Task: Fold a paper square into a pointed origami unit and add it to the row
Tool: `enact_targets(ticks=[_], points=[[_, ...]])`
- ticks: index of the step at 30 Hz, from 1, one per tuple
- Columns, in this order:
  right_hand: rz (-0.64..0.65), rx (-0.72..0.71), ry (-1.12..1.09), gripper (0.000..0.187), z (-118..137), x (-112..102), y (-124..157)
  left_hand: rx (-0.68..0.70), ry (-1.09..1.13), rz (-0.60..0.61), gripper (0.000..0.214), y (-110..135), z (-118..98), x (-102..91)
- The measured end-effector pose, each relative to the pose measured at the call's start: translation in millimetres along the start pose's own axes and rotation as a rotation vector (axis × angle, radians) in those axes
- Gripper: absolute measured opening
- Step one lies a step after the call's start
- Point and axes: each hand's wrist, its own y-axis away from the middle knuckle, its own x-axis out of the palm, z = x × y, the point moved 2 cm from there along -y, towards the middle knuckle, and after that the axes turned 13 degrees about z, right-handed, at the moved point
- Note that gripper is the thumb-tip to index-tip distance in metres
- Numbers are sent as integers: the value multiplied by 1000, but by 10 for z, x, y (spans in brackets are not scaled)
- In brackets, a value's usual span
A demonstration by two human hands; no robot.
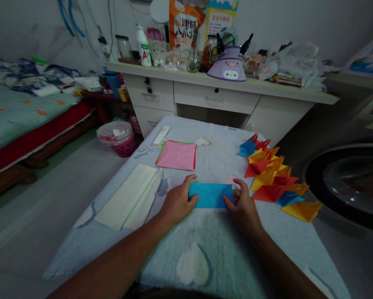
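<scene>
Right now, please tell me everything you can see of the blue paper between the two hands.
The blue paper is a plain bright sheet, apparently folded into a long flat rectangle, lying crosswise on the pale cloth. The left hand holds its left end and the right hand holds its right end, each gripping at the edge. A pink scrap shows just behind its far right corner.

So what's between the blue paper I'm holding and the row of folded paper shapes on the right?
Head view: your right hand, holding the blue paper, and a small pink paper piece before the folded shapes.
</scene>
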Motion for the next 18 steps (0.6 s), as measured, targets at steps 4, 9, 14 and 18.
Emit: enact_targets(ticks=[4,9,14,18], points=[[-29,-8,137,34,-12,30,18,15,-157,2,48,12,11,15],[-46,-153,313,15,-40,66,33,55,-276,40,27,11,8,40],[-28,-195,359,17,-81,86,25,62,-381,-17,20,54,-92,34],[-36,-213,366,17,-95,96,27,153,-475,-99,20,79,-139,81]])
